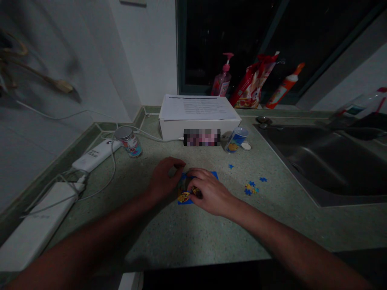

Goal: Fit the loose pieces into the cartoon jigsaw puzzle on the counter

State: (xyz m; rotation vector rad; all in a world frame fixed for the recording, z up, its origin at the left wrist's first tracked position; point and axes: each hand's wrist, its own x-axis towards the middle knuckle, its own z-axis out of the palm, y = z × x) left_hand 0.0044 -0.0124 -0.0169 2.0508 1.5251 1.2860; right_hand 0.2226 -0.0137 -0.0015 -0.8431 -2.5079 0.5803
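A partly covered jigsaw puzzle [184,198], blue with yellow patterns, lies flat on the counter between my hands. My right hand [210,191] rests over its middle and right side, fingers curled towards the thumb; whatever is between the fingertips is hidden. At the puzzle's upper left edge is my left hand [165,175], its fingers bent and a gap left between thumb and forefinger, with nothing visible in it. To the right lies a small pile of loose puzzle pieces [250,188]. One blue piece [231,166] and another blue piece [263,179] lie apart from it.
Behind the puzzle, a phone [202,137] leans on a white box [172,128]. A blue can [236,140] stands beside a round lid [246,146]. On the left are a lidded jar [130,141], a white power strip [95,155] and cables. A sink [320,161] occupies the right.
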